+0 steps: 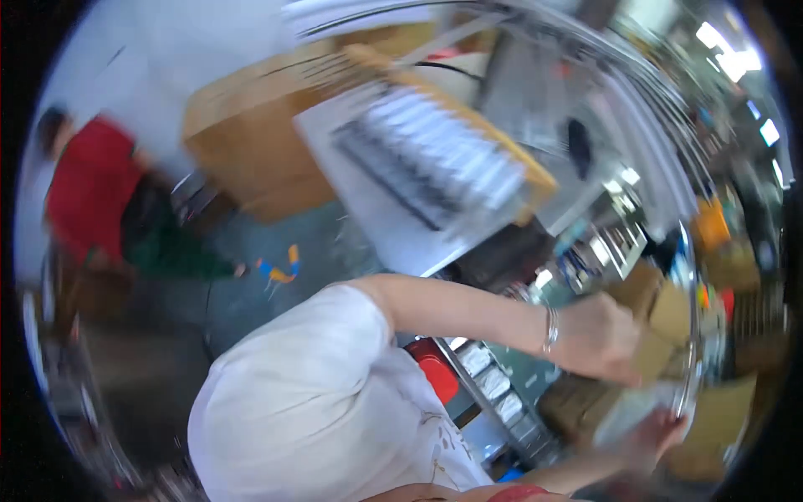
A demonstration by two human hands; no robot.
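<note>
My left arm reaches across to the right from a white sleeve, with a silver bracelet at the wrist. My left hand point(598, 335) is curled closed, fingers pointing down; what it may hold is hidden. Below it, my right hand point(652, 435) is smeared by motion, so its grip is unclear. A whitish, translucent sheet or bag point(627, 410) shows beside my right hand, too blurred to name. Open cardboard boxes point(657, 322) lie just beyond both hands.
A large cardboard box point(259, 134) stands beside a table bearing rows of white packets point(443, 142). A red stool-like thing point(437, 376) and a rack of white packs point(493, 385) are near my body. A person in red point(92, 188) is at far left.
</note>
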